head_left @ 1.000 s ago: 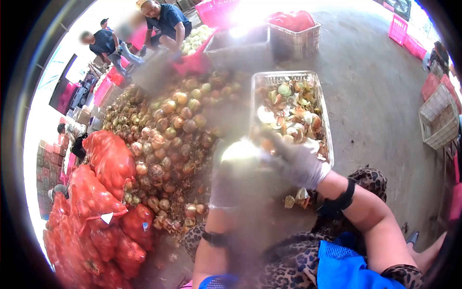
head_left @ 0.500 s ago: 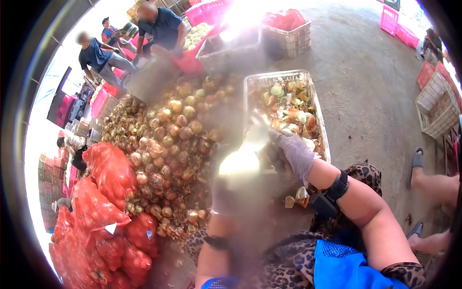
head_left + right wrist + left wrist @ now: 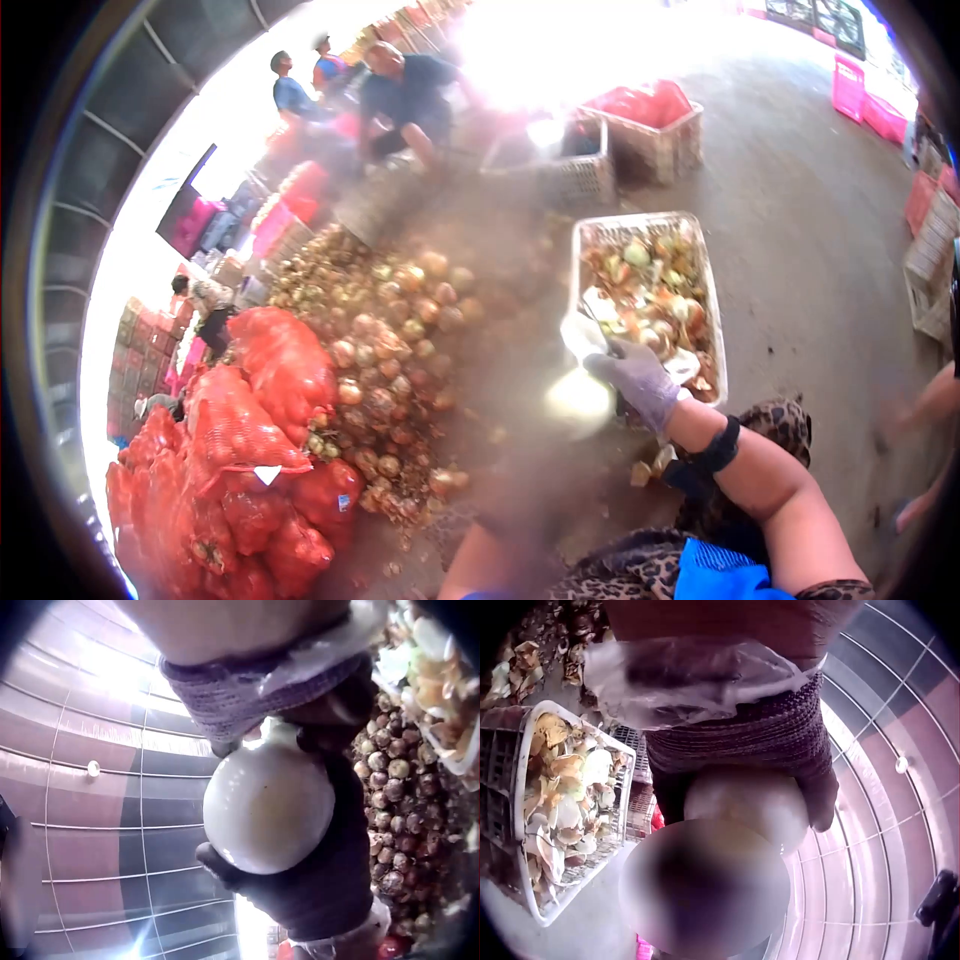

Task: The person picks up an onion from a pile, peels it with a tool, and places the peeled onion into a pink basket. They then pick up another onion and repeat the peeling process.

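A peeled white onion is held in the gloved fingers of my left hand, seen from below in the right wrist view. In the left wrist view my left hand curls over the pale onion; a blurred round shape covers the lower part. Glare and haze hide that hand in the head view. My gloved right hand is beside the glare, its fingers curled round a thin dark tool, probably a knife. Close above the onion, my right hand shows in its own view.
A white crate of onion skins stands ahead of my right hand. To the left lie a heap of unpeeled onions and red mesh sacks. Another crate holds red bags. Several people are at the back left; bare legs show at the right edge.
The head view has shifted, so the crate and heap appear lower and further right. The right hand is further from the skins' far end; the left hand has become hidden by haze.
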Action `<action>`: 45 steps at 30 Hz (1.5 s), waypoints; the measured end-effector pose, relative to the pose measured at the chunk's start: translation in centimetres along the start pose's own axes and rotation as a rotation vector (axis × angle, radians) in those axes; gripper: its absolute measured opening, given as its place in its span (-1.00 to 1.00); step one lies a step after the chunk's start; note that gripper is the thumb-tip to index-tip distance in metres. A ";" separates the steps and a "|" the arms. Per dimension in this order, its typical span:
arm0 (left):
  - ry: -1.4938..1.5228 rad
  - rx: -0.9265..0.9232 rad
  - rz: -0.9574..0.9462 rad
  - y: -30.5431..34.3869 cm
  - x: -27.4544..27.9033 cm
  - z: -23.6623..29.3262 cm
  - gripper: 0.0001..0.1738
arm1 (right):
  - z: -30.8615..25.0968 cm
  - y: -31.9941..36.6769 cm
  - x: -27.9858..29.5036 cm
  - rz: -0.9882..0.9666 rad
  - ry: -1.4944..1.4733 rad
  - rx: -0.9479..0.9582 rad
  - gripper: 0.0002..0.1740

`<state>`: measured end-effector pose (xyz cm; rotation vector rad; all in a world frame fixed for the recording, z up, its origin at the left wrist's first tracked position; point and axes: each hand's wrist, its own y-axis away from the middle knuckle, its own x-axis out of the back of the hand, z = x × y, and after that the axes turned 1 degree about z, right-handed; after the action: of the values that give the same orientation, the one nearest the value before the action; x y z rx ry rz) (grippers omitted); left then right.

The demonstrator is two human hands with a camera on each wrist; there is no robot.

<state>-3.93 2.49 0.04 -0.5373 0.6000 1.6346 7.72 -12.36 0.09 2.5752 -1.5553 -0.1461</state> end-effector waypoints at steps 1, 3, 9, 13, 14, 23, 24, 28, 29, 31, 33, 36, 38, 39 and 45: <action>-0.031 0.000 0.021 0.0 -0.2 -0.1 -0.21 | -0.9 0.0 0.1 0.007 -0.016 -0.094 -0.56; -0.085 0.005 0.050 -0.2 -0.4 -0.3 -0.23 | -2.2 0.8 0.6 0.013 -0.025 -0.192 -0.62; -0.350 -0.046 0.080 -1.3 -0.9 -0.4 -0.29 | -4.0 1.7 1.0 0.088 -0.147 0.054 -0.75; -0.583 -0.069 0.124 -1.8 -1.8 -0.3 -0.31 | -2.8 1.4 0.8 0.111 0.690 0.544 -0.83; -0.639 -0.067 0.140 -1.8 -2.5 -0.3 -0.31 | -2.7 1.4 0.9 0.061 0.950 0.666 -0.84; 0.009 -0.003 0.158 -0.7 -1.6 -0.5 -0.12 | 1.6 -4.7 6.5 0.155 0.206 -0.224 -0.74; 0.055 0.041 0.153 -0.8 -0.8 -0.5 -0.12 | 1.4 -4.3 6.3 0.167 0.537 -0.116 -0.64; -0.104 -0.017 0.006 -1.5 -2.2 0.1 -0.12 | -2.9 -0.4 3.9 0.030 0.491 0.000 -0.48; -0.148 -0.035 0.021 -1.7 -1.7 -0.3 -0.12 | -1.7 0.2 3.2 -0.044 0.305 0.036 -0.52; -0.203 -0.060 0.045 -1.9 -1.6 -1.0 -0.12 | -1.0 1.5 1.3 -0.002 0.410 0.511 -0.58; -0.143 -0.014 0.119 -2.0 -1.6 -1.2 -0.14 | -1.2 2.0 1.5 -0.005 0.588 0.575 -0.63; -0.112 -0.003 0.096 -1.9 -2.2 -0.5 -0.17 | -1.2 1.6 2.2 -0.029 0.547 0.595 -0.72; -0.167 -0.063 0.072 -1.8 -2.1 -0.5 -0.18 | 0.2 0.0 2.8 0.032 0.869 0.710 -0.74; -0.221 -0.115 0.074 -2.0 -1.5 -1.2 -0.18 | 1.4 -1.2 3.1 0.068 1.138 0.764 -0.75; 0.528 0.089 -0.107 -0.7 -1.9 0.1 0.01 | 4.2 -6.3 8.9 0.202 1.013 0.055 -0.71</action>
<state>-2.93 1.21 1.27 -0.9293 1.0068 1.3564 16.74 -17.62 -5.18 1.9146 -1.3357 1.0436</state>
